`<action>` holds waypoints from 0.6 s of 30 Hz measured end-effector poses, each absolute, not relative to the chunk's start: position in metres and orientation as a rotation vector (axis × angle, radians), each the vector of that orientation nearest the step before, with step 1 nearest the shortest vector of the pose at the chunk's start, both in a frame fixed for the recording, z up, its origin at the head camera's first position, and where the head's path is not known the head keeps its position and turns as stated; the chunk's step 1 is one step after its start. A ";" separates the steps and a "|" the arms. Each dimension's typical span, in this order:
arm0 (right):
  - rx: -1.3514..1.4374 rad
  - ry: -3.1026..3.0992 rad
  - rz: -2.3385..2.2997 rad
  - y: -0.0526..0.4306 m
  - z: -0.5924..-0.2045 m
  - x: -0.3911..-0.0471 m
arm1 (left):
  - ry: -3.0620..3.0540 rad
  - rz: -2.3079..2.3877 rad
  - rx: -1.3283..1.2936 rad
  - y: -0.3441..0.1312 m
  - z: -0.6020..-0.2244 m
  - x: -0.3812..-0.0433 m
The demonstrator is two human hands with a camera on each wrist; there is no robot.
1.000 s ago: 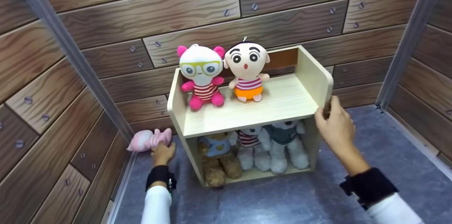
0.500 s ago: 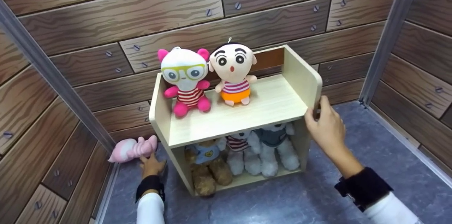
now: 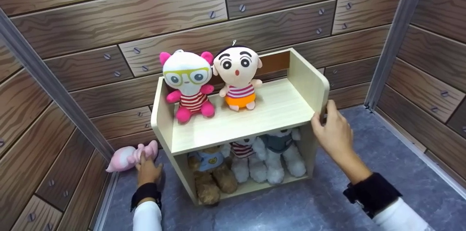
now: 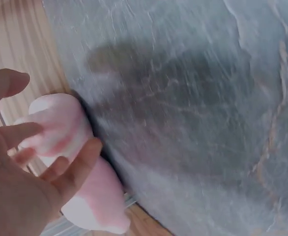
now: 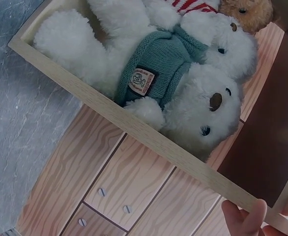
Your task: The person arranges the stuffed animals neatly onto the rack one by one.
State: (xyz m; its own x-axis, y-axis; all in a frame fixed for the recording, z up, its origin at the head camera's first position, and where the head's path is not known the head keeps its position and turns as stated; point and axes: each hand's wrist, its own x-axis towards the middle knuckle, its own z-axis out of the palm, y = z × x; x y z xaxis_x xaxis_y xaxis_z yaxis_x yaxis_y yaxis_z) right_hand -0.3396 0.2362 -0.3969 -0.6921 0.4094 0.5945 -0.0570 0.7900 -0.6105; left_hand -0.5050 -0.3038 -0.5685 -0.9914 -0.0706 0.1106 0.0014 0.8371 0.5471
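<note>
In the head view, my left hand (image 3: 147,172) reaches over a pink-and-white plush toy (image 3: 123,159) lying on the floor by the left wall. The left wrist view shows the spread, slightly bent fingers of that hand (image 4: 16,191) over the plush toy (image 4: 102,191). My right hand (image 3: 334,130) grips the front edge of the right side panel of a pale wooden shelf (image 3: 204,134). On its upper board sit a pink-and-white panda plush (image 3: 193,101) and a boy doll (image 3: 238,90) in orange shorts.
The lower compartment holds a brown teddy bear (image 3: 209,183), a white bear in a striped top (image 3: 247,167) and a white bear in a green top (image 5: 154,64). Wood-print walls (image 3: 174,27) enclose the back and both sides. The floor (image 3: 262,209) is grey.
The head view has swung right, so everything sits further left in it. My left hand has shifted left from the plush toy's end toward its middle. My right hand keeps its grip on the shelf.
</note>
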 end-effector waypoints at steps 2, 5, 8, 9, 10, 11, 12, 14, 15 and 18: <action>-0.266 -2.218 0.781 0.237 -0.397 -0.337 | -2.882 -0.877 0.009 -0.303 -0.568 -0.504; -0.266 -2.235 0.782 0.236 -0.398 -0.334 | -2.907 -0.894 -0.021 -0.303 -0.570 -0.500; -0.259 -2.254 0.782 0.234 -0.399 -0.332 | -2.912 -0.865 -0.012 -0.304 -0.572 -0.495; -0.258 -2.258 0.783 0.234 -0.398 -0.332 | -2.904 -0.859 -0.001 -0.304 -0.573 -0.493; -0.259 -2.259 0.780 0.234 -0.398 -0.331 | -2.880 -0.854 0.003 -0.304 -0.575 -0.493; -0.262 -2.256 0.776 0.235 -0.397 -0.330 | -2.849 -0.856 0.012 -0.303 -0.576 -0.492; -0.266 -2.251 0.773 0.235 -0.397 -0.329 | -2.818 -0.864 0.020 -0.302 -0.578 -0.492; -0.277 -2.242 0.766 0.237 -0.396 -0.327 | -2.729 -0.855 0.014 -0.302 -0.589 -0.495; -0.281 -2.239 0.763 0.238 -0.395 -0.326 | -2.687 -0.862 0.025 -0.300 -0.590 -0.494; -0.281 -2.244 0.760 0.240 -0.396 -0.322 | -2.582 -0.866 0.076 -0.296 -0.595 -0.488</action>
